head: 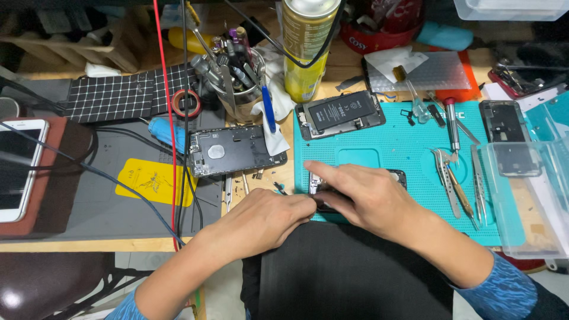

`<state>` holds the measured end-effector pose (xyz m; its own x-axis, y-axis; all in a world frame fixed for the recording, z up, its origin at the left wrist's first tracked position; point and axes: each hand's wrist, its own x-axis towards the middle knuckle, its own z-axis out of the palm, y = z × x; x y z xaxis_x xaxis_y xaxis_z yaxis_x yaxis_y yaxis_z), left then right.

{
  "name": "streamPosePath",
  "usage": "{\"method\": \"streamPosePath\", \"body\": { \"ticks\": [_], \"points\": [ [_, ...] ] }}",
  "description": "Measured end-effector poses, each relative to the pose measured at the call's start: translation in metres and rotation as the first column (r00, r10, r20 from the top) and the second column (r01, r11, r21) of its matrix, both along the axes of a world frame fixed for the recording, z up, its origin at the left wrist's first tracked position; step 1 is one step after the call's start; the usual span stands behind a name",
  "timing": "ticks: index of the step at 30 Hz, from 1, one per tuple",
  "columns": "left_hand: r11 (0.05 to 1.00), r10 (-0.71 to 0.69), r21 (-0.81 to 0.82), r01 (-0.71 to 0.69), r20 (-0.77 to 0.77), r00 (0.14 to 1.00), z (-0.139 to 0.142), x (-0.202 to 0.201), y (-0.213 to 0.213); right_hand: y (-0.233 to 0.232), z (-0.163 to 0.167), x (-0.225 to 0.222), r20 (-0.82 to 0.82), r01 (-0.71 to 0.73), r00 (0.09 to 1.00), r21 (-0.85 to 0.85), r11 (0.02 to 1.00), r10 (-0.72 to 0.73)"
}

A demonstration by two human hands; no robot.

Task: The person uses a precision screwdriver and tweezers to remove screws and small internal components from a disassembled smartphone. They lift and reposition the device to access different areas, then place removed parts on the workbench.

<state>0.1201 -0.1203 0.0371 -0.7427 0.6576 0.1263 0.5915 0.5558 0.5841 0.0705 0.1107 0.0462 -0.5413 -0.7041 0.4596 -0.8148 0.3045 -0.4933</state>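
- Right now both hands meet at the near edge of the teal work mat (pixel 409 151), over a small dark phone part (pixel 332 188) that is mostly hidden under them.
- Left hand (pixel 261 219): fingers curled together, tips pressed at the part's left side; whether it truly pinches it, cannot tell.
- Right hand (pixel 361 195): palm down on the part, index finger stretched out to the left, other fingers bent over it; grip underneath hidden.
- Part sits at the mat's front-left corner, touching both hands.
- On the mat behind: open phone with black battery (pixel 341 112), screwdriver (pixel 452 121), tweezers (pixel 453 181).
- Left of the mat: grey phone back housing (pixel 234 151), cup of tools (pixel 237 77), yellow spray can (pixel 305 47).
- Far left: white phone (pixel 18 166) on a dark pad.
- Right edge: clear plastic box (pixel 521 189).
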Motion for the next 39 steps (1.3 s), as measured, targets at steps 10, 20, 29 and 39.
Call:
{"method": "streamPosePath", "body": {
  "ticks": [10, 20, 29, 39],
  "points": [
    [1.000, 0.018, -0.012, -0.019, -0.010, 1.000, 0.0013, 0.0008, 0.0012, 0.0028, 0.0078, -0.0018, -0.031, -0.039, 0.999, -0.055, 0.998, 0.037],
    [0.999, 0.031, -0.011, -0.031, -0.016, 0.999, 0.0032, -0.0014, 0.0009, 0.0022, 0.0094, -0.0034, 0.022, -0.066, 0.998, -0.057, 0.996, 0.067],
    [0.998, 0.049, -0.040, -0.049, 0.011, 0.999, 0.0047, -0.0016, 0.0021, 0.0019, 0.0090, -0.0043, 0.021, -0.085, 0.996, -0.071, 0.994, 0.087],
    [0.998, 0.055, -0.028, -0.055, -0.014, 0.998, 0.0035, -0.0008, 0.0025, -0.0005, 0.0073, -0.0012, 0.019, -0.036, 0.999, -0.049, 0.998, 0.037]
  ]
}}
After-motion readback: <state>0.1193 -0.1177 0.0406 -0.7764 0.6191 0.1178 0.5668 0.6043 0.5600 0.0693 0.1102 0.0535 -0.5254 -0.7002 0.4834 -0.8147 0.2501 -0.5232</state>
